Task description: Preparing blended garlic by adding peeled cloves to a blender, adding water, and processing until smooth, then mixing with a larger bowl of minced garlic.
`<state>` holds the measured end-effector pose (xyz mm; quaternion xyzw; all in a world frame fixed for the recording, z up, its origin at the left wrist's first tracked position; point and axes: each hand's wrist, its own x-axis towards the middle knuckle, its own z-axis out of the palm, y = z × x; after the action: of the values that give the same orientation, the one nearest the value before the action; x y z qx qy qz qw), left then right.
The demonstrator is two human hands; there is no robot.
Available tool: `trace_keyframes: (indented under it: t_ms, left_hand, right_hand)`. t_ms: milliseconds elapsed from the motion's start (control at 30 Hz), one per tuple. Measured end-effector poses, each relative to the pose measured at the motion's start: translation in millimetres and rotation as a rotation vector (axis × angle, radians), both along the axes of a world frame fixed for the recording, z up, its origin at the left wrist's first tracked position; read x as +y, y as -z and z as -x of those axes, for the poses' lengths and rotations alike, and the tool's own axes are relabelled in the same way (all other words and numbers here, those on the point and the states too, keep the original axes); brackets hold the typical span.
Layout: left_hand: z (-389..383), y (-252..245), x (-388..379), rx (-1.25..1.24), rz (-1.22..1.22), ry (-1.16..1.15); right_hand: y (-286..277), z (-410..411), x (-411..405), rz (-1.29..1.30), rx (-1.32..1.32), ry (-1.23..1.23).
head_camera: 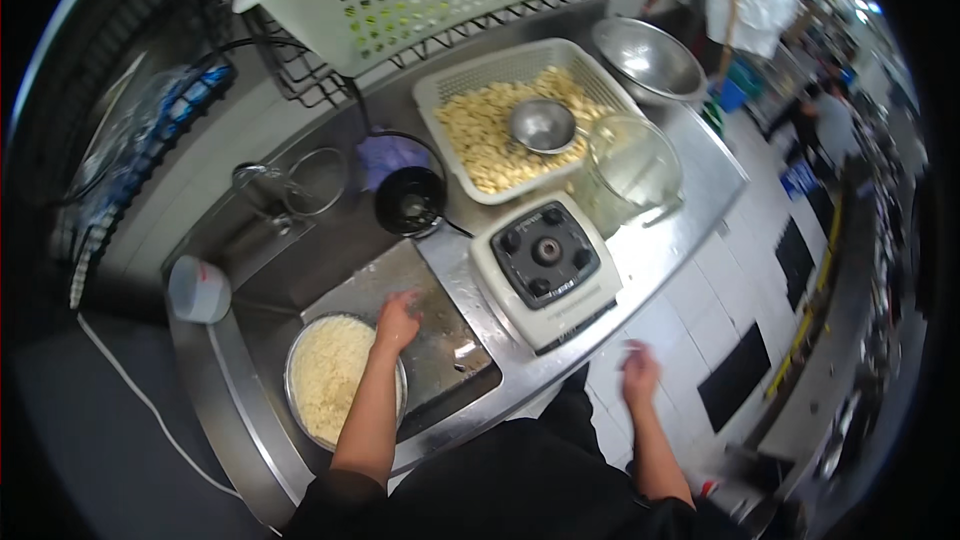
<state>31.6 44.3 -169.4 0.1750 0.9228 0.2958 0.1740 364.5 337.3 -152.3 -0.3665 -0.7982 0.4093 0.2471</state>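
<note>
My left hand hangs over the sink with nothing visible in it, its fingers somewhat apart. Its forearm crosses above a round metal bowl filled with pale, finely chopped food that looks like minced garlic. Blurred, my right hand is off the counter's front edge, above the floor, and appears to hold nothing. Between the two hands, on the steel counter, stands a blender base without its jar. A clear blender jar stands behind it to the right.
A white plastic basket holds peeled garlic cloves and a small metal bowl. Near it are a large metal bowl, a black round container and a purple cloth or bag. A white tub sits left. People work far right.
</note>
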Motion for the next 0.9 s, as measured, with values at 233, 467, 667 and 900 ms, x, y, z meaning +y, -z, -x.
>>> trace_keyframes:
  t_ms: [233, 467, 667, 900]
  left_hand:
    - [43.5, -63.3, 48.7, 0.251, -0.245, -0.511]
    - [27.3, -129.3, 90.0, 0.209, -0.389, -0.559]
    - [-17.1, -169.7, 103.6, 0.130, -0.352, -0.578]
    - [-60.3, -210.4, 186.4, 0.288, -0.281, -0.559]
  right_hand:
    - [-48.3, 98.8, 280.6, 0.128, 0.392, 0.038]
    - [-90.1, 361.2, 318.3, 0.039, -0.073, -0.730]
    - [-53.9, 447.7, 266.1, -0.064, -0.786, -0.943]
    - [-66.5, 508.6, 254.1, -0.695, 0.151, -0.754]
